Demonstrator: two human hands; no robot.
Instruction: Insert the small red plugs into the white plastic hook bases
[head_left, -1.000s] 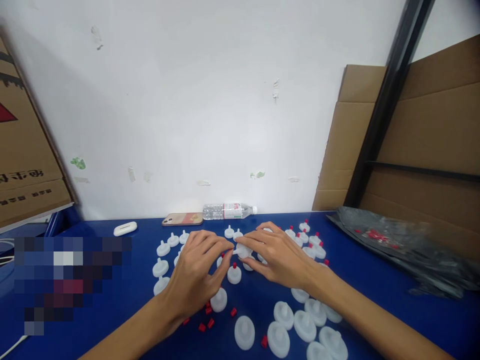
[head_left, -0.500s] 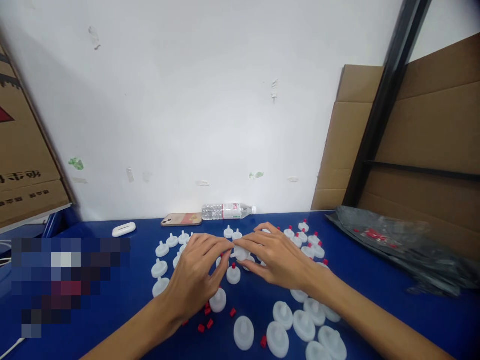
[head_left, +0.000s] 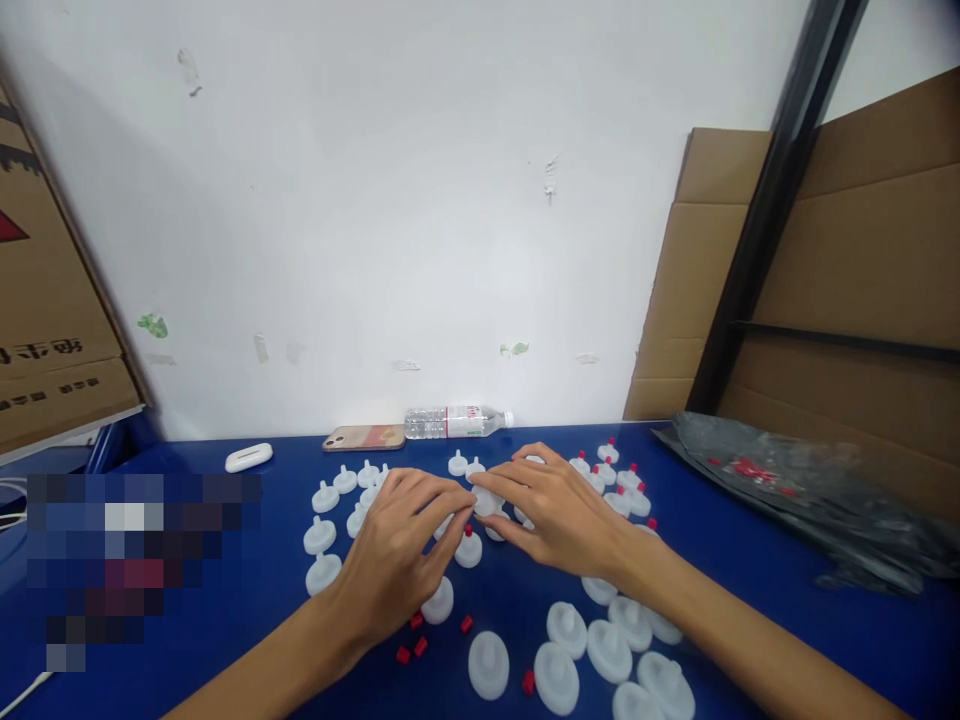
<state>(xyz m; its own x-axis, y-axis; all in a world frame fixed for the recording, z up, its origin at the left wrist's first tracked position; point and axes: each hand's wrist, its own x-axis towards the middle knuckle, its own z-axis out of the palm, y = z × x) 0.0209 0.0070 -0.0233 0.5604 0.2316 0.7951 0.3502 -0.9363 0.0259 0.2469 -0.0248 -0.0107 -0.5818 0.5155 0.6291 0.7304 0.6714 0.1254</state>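
Note:
My left hand (head_left: 401, 555) and my right hand (head_left: 555, 510) meet above the middle of a blue table (head_left: 750, 590). Both pinch one white round plastic piece (head_left: 485, 500) between their fingertips. Whether a red cap sits in the left fingers is hidden. Just below the hands stands a white piece with a red cap (head_left: 469, 548). Several white pieces without caps (head_left: 600, 650) lie near my right forearm. Loose red caps (head_left: 414, 648) lie by my left wrist.
A water bottle (head_left: 457, 421) and a phone (head_left: 364, 438) lie at the table's back by the white wall. A white case (head_left: 249, 457) sits at the back left. A black plastic bag (head_left: 810, 495) with red caps lies right. Cardboard stands on both sides.
Both hands stay together on the white piece; the fingers have shifted only slightly. Nothing else has moved.

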